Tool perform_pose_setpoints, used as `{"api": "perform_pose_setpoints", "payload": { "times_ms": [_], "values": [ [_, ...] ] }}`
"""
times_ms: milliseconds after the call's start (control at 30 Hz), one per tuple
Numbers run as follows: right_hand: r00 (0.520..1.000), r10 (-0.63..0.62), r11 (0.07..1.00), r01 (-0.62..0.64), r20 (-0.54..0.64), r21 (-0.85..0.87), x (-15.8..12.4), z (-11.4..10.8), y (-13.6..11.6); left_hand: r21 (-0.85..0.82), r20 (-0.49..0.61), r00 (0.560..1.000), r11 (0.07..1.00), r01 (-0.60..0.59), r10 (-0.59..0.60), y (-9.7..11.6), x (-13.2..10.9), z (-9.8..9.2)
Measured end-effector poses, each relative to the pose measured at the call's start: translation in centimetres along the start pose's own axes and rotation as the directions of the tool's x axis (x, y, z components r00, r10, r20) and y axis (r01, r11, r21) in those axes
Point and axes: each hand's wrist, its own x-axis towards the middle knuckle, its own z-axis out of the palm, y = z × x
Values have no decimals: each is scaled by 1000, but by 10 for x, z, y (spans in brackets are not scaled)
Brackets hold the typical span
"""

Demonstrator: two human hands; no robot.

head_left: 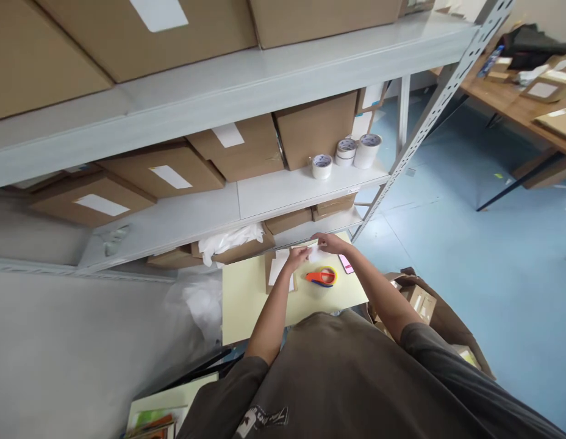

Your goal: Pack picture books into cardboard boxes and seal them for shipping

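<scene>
Both hands meet over the far edge of a small pale yellow counter (246, 305) that stands against a grey metal shelf rack (283, 195). The left hand (297, 257) and the right hand (331, 244) hold a white slip (316, 252) between them, just above the counter top. Each grip is closed on one end of it, fingertips pinched. Whatever is printed on the slip is too small to read.

Just in front of the hands lies an orange tape dispenser (322, 277) with a yellow and blue roll, flat on the counter. A pink card (346, 264) lies beside it on the right, under the right forearm. A brown cardboard piece (278, 272) with white paper on it lies under the left wrist.

On the shelf above, three tape rolls (346, 152) stand side by side next to brown cardboard boxes (310, 128). Several boxes bear white labels, and no writing on them can be read. Crumpled white plastic (230, 239) sits on a box on the lower shelf, just left of the hands.

An open carton (420, 299) rests on the blue floor right of the counter. A wooden table (530, 103) with small boxes stands far right. The dark shirt (338, 372) has a pale print low on the chest, its letters illegible
</scene>
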Motion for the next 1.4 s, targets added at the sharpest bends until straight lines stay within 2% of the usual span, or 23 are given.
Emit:
{"api": "perform_pose_setpoints", "payload": {
  "times_ms": [67,133,200,267,333,400,467,533,633,700,900,1200,1267,1333,1400],
  "values": [
    [994,-91,994,94,58,-57,15,18,-22,36,-44,999,999,28,-26,-9,-28,-12],
    [978,-192,973,201,85,-111,25,38,-45,68,-142,988,995,73,-62,-18,-53,-21],
    [962,-274,950,273,13,-152,26,58,-65,42,-240,964,991,130,-116,-26,-72,-27],
    [946,-286,952,262,-154,-155,19,77,-78,-84,-309,928,978,191,-207,-33,-87,-31],
    [924,-205,979,189,-322,-81,4,95,-82,-261,-343,891,942,213,-297,-37,-98,-32],
    [926,-54,992,93,-374,86,-14,112,-79,-392,-362,866,899,195,-346,-38,-106,-30],
    [948,93,955,1,-306,296,-32,127,-72,-429,-379,856,886,174,-352,-36,-112,-26],
    [966,172,875,-59,-193,481,-49,136,-67,-398,-384,862,902,168,-331,-32,-114,-21],
    [972,202,757,-77,-120,649,-66,139,-67,-360,-374,879,920,156,-296,-24,-115,-14],
    [969,213,710,-67,-123,700,-73,135,-71,-416,-366,884,901,124,-290,-20,-115,-9],
    [965,217,672,-37,-148,740,-83,125,-78,-615,-348,892,789,15,-288,-8,-124,1],
    [983,129,614,26,-133,789,-92,121,-86,-672,-343,896,740,-23,-283,3,-134,11],
    [985,101,618,46,-137,785,-95,118,-90,-637,-383,877,771,-24,-289,4,-137,13],
    [987,74,625,65,-142,778,-97,115,-93,-523,-508,818,851,-45,-269,7,-141,14],
    [988,50,636,80,-145,768,-98,113,-96,-346,-624,765,934,-87,-159,12,-146,14]
  ]
}}
